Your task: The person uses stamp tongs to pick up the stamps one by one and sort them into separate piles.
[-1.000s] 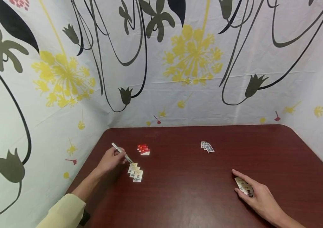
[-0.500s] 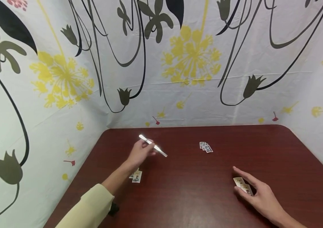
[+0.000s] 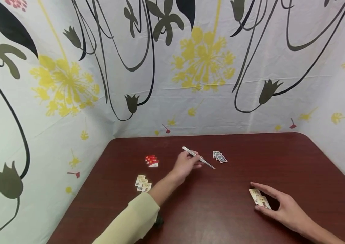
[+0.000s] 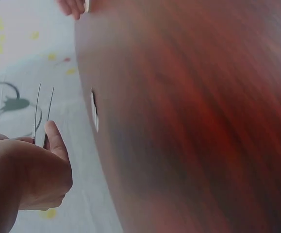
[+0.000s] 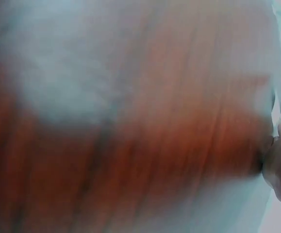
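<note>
In the head view my left hand (image 3: 187, 165) pinches slim silver tweezers (image 3: 206, 163) above the back middle of the table. Their two prongs stand apart with nothing between them in the left wrist view. Just right of the tips lies a fanned group of small white-edged, grey-blue cards (image 3: 220, 157). My right hand (image 3: 292, 210) rests at the right, thumb and forefinger spread on either side of several small cream cards (image 3: 262, 201). Its other fingers are hidden in the head view, and the right wrist view is blurred.
Overlapping red-and-white cards (image 3: 152, 161) lie at the back left. Nearer me are overlapping cream cards (image 3: 141, 183), partly beside my left forearm. A patterned cloth (image 3: 166, 105) hangs behind and beside the dark red-brown table (image 3: 215, 213).
My left hand has swung right with the tweezers, from the cream cards past the red cards toward the grey-blue ones. My right hand has shifted slightly, showing more of the cards beside it.
</note>
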{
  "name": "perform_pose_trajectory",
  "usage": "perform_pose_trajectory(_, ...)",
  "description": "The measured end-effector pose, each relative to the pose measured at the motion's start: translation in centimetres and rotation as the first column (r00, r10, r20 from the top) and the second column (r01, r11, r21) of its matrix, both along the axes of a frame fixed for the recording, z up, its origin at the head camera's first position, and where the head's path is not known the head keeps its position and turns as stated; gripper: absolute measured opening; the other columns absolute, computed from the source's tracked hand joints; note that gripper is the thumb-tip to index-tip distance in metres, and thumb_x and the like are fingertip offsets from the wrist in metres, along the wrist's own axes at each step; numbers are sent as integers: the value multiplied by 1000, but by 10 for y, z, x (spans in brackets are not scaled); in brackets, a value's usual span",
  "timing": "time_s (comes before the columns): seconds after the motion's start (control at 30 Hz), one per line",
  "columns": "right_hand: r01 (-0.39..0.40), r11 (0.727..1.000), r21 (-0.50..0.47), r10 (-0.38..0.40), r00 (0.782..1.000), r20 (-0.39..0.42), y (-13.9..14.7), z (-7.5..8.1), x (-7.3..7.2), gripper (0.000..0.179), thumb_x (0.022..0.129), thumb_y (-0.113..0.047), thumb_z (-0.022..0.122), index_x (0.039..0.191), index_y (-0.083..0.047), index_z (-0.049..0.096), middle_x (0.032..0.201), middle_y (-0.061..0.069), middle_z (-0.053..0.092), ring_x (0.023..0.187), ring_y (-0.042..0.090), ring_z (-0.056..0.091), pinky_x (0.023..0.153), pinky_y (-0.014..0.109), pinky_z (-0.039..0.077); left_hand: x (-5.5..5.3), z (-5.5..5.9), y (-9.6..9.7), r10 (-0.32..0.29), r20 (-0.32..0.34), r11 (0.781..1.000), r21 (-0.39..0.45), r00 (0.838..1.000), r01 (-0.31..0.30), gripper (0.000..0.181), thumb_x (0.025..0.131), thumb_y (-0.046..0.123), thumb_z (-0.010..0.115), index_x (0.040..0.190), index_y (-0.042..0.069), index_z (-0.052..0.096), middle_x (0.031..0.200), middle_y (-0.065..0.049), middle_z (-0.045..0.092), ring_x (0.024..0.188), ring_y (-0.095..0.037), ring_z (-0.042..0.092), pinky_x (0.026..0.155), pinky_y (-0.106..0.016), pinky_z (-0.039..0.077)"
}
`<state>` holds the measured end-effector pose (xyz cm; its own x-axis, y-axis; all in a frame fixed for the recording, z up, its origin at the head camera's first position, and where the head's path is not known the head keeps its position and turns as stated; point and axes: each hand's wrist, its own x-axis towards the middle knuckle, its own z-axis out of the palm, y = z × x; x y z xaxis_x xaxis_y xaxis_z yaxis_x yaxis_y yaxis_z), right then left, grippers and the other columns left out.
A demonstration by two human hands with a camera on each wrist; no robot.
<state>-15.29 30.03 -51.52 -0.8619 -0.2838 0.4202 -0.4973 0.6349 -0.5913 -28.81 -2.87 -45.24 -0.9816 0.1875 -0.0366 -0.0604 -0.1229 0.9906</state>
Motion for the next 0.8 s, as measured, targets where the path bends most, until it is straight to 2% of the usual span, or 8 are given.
perform_pose_trajectory(0.17,-18,999,40,22,995,-98,1,-7,0,74,82,-15,94,149,-17,61,142,-2,68,130,-13,50,98,0,33,7,-11,29,-28,33,1000,-5,999,28,18,102,-2,65,117,-11,61,99,-16,76,99,-41,76,77,-30,69)
perform_pose_trajectory(0.27,-17,999,46,22,992,-124,0,-10,0,73,82,-13,93,149,-16,62,142,-2,68,129,-13,50,99,-1,33,13,-19,45,-51,42,998,-21,998,52,12,102,-2,65,112,-8,63,95,-13,76,95,-39,78,73,-28,68)
perform_pose_trajectory(0.47,-7,999,39,12,992,-125,-1,-11,0,73,83,-12,92,148,-15,62,141,-2,68,131,-16,47,101,-2,32,28,-28,77,-74,57,996,-39,996,76,6,99,-7,67,105,-5,66,86,-10,74,88,-37,79,69,-28,68)
perform_pose_trajectory(0.6,2,1000,31,2,994,-110,-1,-12,1,73,83,-13,93,149,-15,62,140,0,69,131,-16,47,100,-2,32,37,-33,96,-81,59,993,-80,995,86,7,97,-7,69,102,-3,67,81,-7,73,83,-34,79,66,-28,68)
perform_pose_trajectory(0.8,21,999,40,-17,995,-101,-1,-11,1,73,83,-17,93,149,-17,62,141,-2,68,130,-17,46,99,-3,33,45,-38,114,-92,52,991,-98,994,96,8,97,-8,69,104,-4,66,82,-12,75,84,-35,79,67,-31,69)
